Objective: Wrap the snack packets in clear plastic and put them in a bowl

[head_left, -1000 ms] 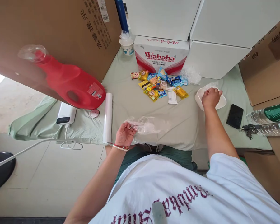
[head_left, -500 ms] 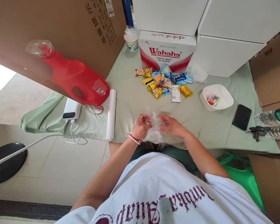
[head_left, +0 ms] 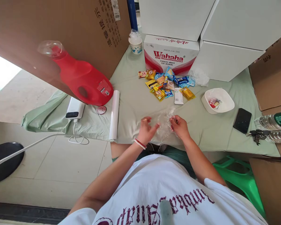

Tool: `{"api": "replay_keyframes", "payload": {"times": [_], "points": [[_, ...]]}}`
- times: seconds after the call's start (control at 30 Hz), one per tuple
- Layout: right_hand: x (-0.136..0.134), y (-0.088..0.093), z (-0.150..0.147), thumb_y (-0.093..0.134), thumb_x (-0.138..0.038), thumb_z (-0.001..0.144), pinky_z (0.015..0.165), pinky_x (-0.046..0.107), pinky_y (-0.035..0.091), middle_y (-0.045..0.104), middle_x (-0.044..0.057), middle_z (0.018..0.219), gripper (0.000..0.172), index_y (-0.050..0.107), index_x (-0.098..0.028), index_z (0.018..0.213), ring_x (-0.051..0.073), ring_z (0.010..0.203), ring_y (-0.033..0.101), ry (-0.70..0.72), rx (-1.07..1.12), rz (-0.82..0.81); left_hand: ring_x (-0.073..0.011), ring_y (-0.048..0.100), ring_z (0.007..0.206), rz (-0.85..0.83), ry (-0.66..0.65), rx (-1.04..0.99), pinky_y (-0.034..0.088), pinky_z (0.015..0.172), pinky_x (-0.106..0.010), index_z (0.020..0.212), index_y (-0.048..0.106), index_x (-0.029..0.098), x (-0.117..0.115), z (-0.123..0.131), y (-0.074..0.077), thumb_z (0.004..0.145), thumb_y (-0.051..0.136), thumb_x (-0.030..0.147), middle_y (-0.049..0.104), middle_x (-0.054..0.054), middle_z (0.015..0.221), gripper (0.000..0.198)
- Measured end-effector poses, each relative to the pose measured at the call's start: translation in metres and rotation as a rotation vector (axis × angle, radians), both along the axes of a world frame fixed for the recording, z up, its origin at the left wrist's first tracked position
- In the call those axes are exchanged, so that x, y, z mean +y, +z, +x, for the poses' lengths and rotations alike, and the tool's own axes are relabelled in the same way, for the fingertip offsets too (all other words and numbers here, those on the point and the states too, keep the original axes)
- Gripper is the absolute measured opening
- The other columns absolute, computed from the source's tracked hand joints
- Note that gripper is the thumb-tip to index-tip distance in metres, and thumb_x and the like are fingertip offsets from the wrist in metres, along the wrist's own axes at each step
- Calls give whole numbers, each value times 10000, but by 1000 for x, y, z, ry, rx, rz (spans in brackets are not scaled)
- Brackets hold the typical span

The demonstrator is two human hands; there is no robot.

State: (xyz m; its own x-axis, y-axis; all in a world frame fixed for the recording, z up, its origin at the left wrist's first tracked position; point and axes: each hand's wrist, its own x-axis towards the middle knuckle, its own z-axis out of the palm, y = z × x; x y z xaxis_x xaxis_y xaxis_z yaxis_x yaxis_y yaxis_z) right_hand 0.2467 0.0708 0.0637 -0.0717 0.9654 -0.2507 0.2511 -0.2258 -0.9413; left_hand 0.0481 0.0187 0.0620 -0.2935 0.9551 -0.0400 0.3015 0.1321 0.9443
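Observation:
A thin sheet of clear plastic, perhaps a bag or film (head_left: pixel 164 126), hangs crumpled at the table's near edge. My right hand (head_left: pixel 179 125) is closed on its right side, pinching a gathered part. On the left of the plastic, my left hand (head_left: pixel 149 129) has its fingers apart, close to the plastic and seemingly not gripping it. Beyond both hands lies a pile of small wrapped snacks (head_left: pixel 164 85) in yellow, blue and white packets.
A white bowl (head_left: pixel 221 107) with small packets inside and a black phone (head_left: pixel 242 121) are to the right. A white roll (head_left: pixel 114 115), a red jug (head_left: pixel 86 81) and a power bank (head_left: pixel 74 108) stand left. Behind the snacks is a Wahaha box (head_left: pixel 170 54).
My right hand has taken hold of the plastic and moved slightly right. My left hand, which pinched the plastic before, has let go and opened. The plastic has shifted right.

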Motion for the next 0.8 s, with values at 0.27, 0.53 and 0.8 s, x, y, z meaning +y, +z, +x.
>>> {"api": "replay_keyframes", "payload": {"times": [0.27, 0.53, 0.8], "points": [[-2, -15, 0, 637, -610, 856, 464, 266, 418, 553, -44, 621, 374, 598, -240, 899, 143, 490, 542, -50, 0, -28, -242, 657, 917, -57, -263, 152, 510, 908, -395, 795, 696, 214, 11, 22, -8, 812, 776, 301, 709, -54, 851, 119], [-1, -29, 28, 589, -587, 914, 531, 257, 378, 497, -56, 557, 375, 608, -224, 823, 129, 494, 474, -122, -110, 51, -167, 650, 683, -186, 13, -131, 536, 634, -291, 853, 585, 212, 22, -43, -28, 883, 572, 399, 659, -8, 729, 190], [4, -28, 19, 536, -540, 951, 607, 267, 376, 564, -21, 610, 350, 639, -222, 847, 154, 596, 498, -66, -303, 200, -179, 666, 887, 223, 140, 312, 558, 842, -328, 858, 639, 215, 16, -62, 12, 838, 547, 144, 687, -45, 936, 118]]}}
